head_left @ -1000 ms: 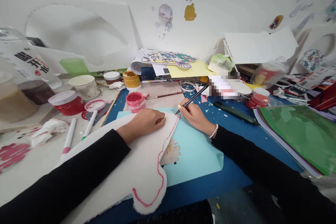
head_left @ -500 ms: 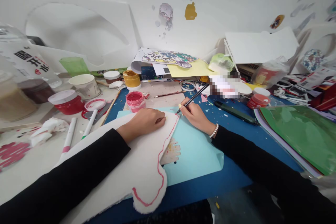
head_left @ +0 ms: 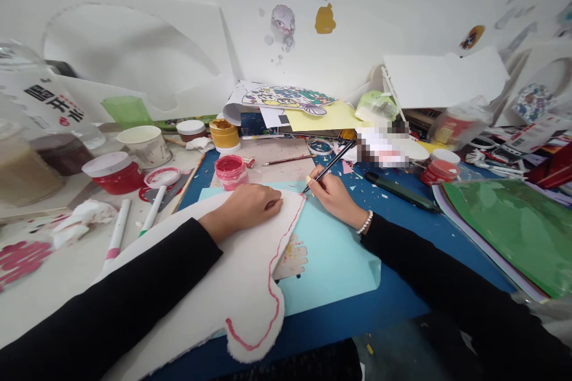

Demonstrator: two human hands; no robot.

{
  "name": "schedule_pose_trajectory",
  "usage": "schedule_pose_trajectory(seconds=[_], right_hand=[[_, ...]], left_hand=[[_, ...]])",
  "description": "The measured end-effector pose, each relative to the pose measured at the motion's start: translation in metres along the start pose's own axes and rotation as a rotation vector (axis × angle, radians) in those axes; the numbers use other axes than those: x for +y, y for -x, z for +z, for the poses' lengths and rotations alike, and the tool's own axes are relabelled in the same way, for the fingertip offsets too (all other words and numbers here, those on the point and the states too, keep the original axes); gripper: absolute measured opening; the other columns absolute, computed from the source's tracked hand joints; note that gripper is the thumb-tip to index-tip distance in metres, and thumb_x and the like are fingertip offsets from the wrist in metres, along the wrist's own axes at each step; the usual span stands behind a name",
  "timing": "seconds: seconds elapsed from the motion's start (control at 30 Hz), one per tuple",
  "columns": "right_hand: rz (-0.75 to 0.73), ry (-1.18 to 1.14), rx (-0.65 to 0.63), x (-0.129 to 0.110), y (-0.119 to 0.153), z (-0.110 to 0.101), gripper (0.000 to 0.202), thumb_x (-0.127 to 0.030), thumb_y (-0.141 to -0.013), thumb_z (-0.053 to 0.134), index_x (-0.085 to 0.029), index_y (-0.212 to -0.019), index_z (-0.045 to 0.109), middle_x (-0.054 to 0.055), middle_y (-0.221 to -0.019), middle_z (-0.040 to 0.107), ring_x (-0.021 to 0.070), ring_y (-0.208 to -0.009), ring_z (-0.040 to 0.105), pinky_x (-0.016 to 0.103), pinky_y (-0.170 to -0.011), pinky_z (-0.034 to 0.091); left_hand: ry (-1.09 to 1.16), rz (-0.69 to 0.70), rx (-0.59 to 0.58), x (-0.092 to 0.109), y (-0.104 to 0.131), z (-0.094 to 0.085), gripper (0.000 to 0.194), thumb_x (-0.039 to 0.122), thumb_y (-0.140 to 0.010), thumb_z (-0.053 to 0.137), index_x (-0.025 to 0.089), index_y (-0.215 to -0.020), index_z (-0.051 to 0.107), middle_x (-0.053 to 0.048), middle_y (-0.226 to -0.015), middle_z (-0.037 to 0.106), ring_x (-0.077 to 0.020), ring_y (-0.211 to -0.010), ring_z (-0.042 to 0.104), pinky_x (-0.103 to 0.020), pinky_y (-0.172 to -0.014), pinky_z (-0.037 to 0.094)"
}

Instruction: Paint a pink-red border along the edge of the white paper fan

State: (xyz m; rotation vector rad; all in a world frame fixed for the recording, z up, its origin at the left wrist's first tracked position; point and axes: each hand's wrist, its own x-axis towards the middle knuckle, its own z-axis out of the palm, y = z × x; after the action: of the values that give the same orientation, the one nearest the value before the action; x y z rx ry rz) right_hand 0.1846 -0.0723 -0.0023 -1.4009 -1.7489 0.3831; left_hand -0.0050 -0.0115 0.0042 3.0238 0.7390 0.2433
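Observation:
A white foam board cutout with a wavy edge lies under my left arm, and a red painted line runs along its right edge. My left hand rests on the board's upper part, its fingers curled in and nothing seen in them. In my right hand a black paintbrush is pinched, its tip touching the board's upper right corner where the red line ends. Just behind my left hand stands an open jar of pinkish-red paint. Light blue paper lies beneath the board.
Left are a paper cup, a red paint jar, white markers and a water bottle. A yellow paint jar and a pencil lie behind. Right are a dark green cutter and coloured sheets.
The brush tip and my right hand have shifted very slightly at the board's upper right corner. My left hand and the board have stayed in place.

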Motion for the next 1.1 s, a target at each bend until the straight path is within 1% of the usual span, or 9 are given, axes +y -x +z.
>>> schedule_pose_trajectory(seconds=[0.43, 0.8, 1.1], right_hand=[[-0.010, 0.007, 0.012, 0.0021, -0.0002, -0.0006, 0.015, -0.022, -0.081, 0.037, -0.020, -0.066, 0.039, -0.003, -0.061, 0.041, 0.0100, -0.048, 0.036, 0.024, -0.051, 0.028], [-0.019, -0.004, 0.004, 0.0022, -0.0004, -0.0009, 0.014, -0.019, -0.080, 0.038, -0.019, -0.066, 0.037, -0.004, -0.058, 0.036, 0.0096, -0.048, 0.035, 0.024, -0.051, 0.028], [-0.012, -0.011, -0.009, 0.0019, 0.0000, -0.0015, 0.015, -0.020, -0.080, 0.038, -0.020, -0.065, 0.037, -0.004, -0.058, 0.039, 0.0099, -0.049, 0.038, 0.024, -0.053, 0.030]], left_hand=[[-0.036, -0.001, -0.016, -0.0002, -0.0002, 0.0009, 0.027, 0.025, -0.081, 0.033, 0.017, -0.057, 0.041, -0.003, -0.060, 0.056, -0.0120, -0.052, 0.045, -0.026, -0.045, 0.017], [-0.022, -0.014, -0.017, -0.0010, 0.0010, 0.0008, 0.027, 0.026, -0.081, 0.033, 0.017, -0.057, 0.041, -0.003, -0.059, 0.056, -0.0118, -0.052, 0.044, -0.026, -0.045, 0.017], [-0.056, -0.014, -0.028, -0.0006, -0.0003, 0.0018, 0.027, 0.026, -0.082, 0.032, 0.017, -0.058, 0.040, -0.003, -0.061, 0.057, -0.0123, -0.053, 0.046, -0.026, -0.045, 0.017]])
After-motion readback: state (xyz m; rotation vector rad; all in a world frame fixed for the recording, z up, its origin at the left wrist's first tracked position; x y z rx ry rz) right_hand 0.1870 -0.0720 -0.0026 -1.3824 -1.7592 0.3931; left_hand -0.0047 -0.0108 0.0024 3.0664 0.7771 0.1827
